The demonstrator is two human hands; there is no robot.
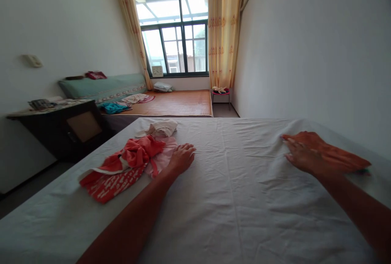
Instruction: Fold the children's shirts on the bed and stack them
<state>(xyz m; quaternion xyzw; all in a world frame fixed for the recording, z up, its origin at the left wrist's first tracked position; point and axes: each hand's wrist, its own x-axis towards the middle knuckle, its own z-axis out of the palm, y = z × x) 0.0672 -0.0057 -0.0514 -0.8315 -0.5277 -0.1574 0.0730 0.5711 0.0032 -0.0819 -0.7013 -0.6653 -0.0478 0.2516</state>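
- Left hand [182,157], centre frame, lies flat and open on the white sheet [238,199], touching the red garment [122,166].
- Right hand [305,150], at right, rests open-palmed on the sheet, gripping nothing.

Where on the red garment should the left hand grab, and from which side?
Probably the bunched hump of the red garment, pinched from its right, where the left hand lies; that fold stands up off the sheet, while the patterned part lies flat.
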